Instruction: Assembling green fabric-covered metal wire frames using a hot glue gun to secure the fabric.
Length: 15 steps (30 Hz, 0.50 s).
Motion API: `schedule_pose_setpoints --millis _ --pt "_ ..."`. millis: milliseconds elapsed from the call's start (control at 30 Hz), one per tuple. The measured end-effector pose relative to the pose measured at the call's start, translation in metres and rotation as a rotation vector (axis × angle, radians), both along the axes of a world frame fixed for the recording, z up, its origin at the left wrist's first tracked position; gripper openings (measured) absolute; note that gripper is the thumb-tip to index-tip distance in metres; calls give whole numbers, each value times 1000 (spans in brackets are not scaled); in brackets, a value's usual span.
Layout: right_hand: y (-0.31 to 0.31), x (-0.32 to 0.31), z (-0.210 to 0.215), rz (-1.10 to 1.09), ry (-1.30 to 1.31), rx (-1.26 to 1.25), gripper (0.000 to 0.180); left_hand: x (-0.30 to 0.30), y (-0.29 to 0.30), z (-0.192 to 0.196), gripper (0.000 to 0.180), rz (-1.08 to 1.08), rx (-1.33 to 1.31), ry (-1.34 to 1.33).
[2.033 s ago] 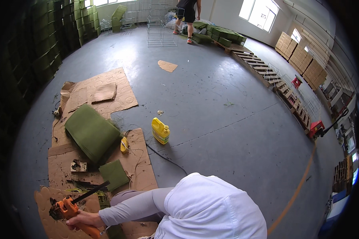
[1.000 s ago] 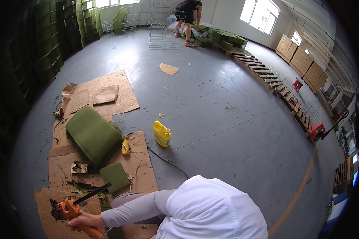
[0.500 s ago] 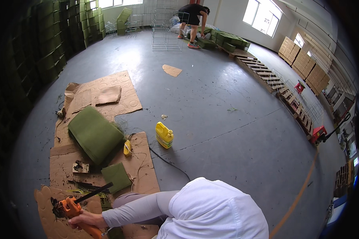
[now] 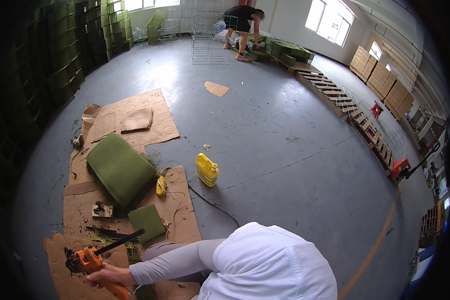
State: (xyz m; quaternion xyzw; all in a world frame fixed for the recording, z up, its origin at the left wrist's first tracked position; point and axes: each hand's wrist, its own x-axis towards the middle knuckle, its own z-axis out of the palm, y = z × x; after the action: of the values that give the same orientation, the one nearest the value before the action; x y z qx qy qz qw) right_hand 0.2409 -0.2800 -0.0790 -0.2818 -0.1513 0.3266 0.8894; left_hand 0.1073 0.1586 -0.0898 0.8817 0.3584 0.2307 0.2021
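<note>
Right hand (image 4: 110,274) closed around orange glue gun (image 4: 90,261); black stick (image 4: 117,243) slants far right, end overlapping small green pad (image 4: 146,219), contact unclear; left hand unseen.

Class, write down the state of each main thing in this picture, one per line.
Right hand: closed around orange tool
Orange tool: gripped
Yellow jug: upright, seemingly capped
Small green sheet: lying flat
Large green sheets: seemingly stacked
Cardboard: spread out, littered
Co-worker: bent over
Wooden pallets: lying flat
</note>
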Motion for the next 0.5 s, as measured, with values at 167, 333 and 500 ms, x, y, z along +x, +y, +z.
schedule_pose_setpoints --millis 167,333,500 --pt "3 -5 0 -31 45 -32 26 10 -4 -2 34 2 -17 -31" --pt "-2 1 -1 38 6 18 27 22 -8 -4 34 -1 -34 -54" --pt "-3 -3 4 12 17 11 26 29 -7 -2 33 -1 -42 -65"
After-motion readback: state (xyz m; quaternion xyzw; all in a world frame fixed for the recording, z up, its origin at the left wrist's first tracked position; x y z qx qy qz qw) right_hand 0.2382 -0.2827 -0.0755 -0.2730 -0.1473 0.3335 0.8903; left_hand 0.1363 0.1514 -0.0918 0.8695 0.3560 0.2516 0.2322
